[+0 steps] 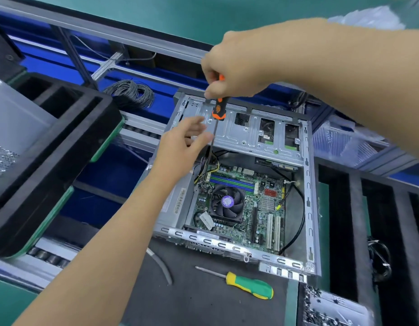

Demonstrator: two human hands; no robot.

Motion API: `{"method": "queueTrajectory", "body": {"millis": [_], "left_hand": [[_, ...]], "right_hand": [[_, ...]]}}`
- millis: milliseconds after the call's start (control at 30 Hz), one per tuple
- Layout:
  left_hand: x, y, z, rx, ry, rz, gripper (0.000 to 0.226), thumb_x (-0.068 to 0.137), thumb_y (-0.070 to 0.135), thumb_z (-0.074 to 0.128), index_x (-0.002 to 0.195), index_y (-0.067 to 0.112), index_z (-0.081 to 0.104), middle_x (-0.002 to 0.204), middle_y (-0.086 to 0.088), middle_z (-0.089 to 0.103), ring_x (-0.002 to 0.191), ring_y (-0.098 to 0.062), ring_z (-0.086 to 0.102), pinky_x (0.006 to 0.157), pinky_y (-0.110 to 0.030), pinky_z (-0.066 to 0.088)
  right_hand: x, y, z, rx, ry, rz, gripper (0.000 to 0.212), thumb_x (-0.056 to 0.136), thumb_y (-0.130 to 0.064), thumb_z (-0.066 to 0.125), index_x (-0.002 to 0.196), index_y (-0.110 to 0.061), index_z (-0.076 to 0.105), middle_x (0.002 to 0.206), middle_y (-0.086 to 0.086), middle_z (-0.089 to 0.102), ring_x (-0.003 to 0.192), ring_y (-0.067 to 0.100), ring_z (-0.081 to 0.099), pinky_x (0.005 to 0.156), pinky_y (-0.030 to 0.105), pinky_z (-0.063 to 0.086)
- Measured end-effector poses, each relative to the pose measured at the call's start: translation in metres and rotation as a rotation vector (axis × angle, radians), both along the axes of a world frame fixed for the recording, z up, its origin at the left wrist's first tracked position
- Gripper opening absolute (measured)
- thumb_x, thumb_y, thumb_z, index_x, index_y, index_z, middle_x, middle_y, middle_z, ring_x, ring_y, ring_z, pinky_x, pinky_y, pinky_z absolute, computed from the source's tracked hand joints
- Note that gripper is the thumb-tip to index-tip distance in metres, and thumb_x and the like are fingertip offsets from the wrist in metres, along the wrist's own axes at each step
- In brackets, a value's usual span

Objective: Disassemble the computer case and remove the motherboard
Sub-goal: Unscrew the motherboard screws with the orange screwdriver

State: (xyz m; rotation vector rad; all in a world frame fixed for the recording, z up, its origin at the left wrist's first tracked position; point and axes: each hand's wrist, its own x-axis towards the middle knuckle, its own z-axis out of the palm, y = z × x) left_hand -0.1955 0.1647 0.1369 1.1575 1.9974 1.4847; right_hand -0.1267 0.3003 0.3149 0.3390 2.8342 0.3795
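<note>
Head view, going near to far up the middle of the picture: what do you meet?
Green and yellow screwdriver → case's near rim → CPU fan → drive cage → right hand gripping the orange screwdriver.

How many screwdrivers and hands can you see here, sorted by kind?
Orange-and-black screwdriver, gripped by the right hand: 1
Green-and-yellow screwdriver, lying on the mat: 1
Hands, counting the left hand: 2
Total: 4
</note>
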Motion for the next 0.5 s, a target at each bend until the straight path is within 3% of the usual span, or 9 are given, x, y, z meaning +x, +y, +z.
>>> {"method": "queueTrajectory", "body": {"millis": [67, 133, 233, 300, 400, 500], "left_hand": [[0.002, 0.005, 0.013, 0.092, -0.001, 0.003, 0.042, 0.096, 0.026, 0.06, 0.136, 0.015, 0.054, 0.119, 0.007, 0.066, 0.109, 0.003, 0.059, 0.088, -0.011, 0.047], [0.003, 0.012, 0.027, 0.143, 0.0, -0.019, 0.042, 0.098, 0.026, 0.055, 0.139, 0.017, 0.051, 0.12, 0.009, 0.065, 0.112, 0.002, 0.058, 0.09, -0.011, 0.045], [0.004, 0.019, 0.039, 0.138, 0.039, -0.097, 0.031, 0.098, 0.023, 0.051, 0.128, 0.019, 0.057, 0.108, 0.017, 0.066, 0.099, 0.005, 0.061, 0.087, -0.02, 0.046], [0.005, 0.019, 0.04, 0.157, 0.02, -0.126, 0.02, 0.098, 0.016, 0.052, 0.116, 0.02, 0.059, 0.093, 0.023, 0.066, 0.087, 0.007, 0.06, 0.082, -0.017, 0.043], [0.005, 0.019, 0.04, 0.178, 0.027, -0.109, 0.015, 0.098, 0.017, 0.053, 0.109, 0.016, 0.063, 0.09, 0.017, 0.07, 0.085, 0.001, 0.063, 0.078, -0.017, 0.046], [0.005, 0.019, 0.042, 0.166, 0.041, -0.095, 0.024, 0.096, 0.007, 0.052, 0.115, 0.012, 0.065, 0.095, 0.007, 0.071, 0.094, -0.006, 0.066, 0.087, -0.024, 0.05]], "right_hand": [[0.007, 0.001, 0.001, -0.078, -0.004, -0.03, 0.024, 0.088, -0.054, 0.052, 0.085, -0.03, 0.055, 0.075, -0.001, 0.055, 0.08, 0.026, 0.052, 0.058, 0.035, 0.038], [0.014, -0.003, 0.002, -0.144, 0.001, -0.033, 0.018, 0.089, -0.052, 0.057, 0.088, -0.035, 0.05, 0.083, -0.005, 0.052, 0.087, 0.025, 0.052, 0.064, 0.037, 0.041], [0.007, -0.003, -0.001, -0.212, 0.007, 0.006, 0.015, 0.087, -0.04, 0.062, 0.094, -0.036, 0.049, 0.099, -0.005, 0.049, 0.096, 0.022, 0.049, 0.081, 0.044, 0.048], [0.007, -0.002, -0.002, -0.226, 0.021, 0.016, 0.022, 0.084, -0.037, 0.068, 0.096, -0.036, 0.05, 0.101, -0.006, 0.048, 0.096, 0.02, 0.048, 0.083, 0.045, 0.048], [0.01, 0.001, 0.0, -0.297, 0.072, -0.059, 0.044, 0.072, -0.053, 0.073, 0.103, -0.039, 0.045, 0.089, -0.009, 0.052, 0.084, 0.022, 0.056, 0.068, 0.043, 0.049], [0.011, 0.001, 0.004, -0.153, 0.029, -0.15, 0.061, 0.066, -0.083, 0.047, 0.098, -0.031, 0.052, 0.073, -0.007, 0.065, 0.073, 0.022, 0.063, 0.057, 0.034, 0.043]]}}
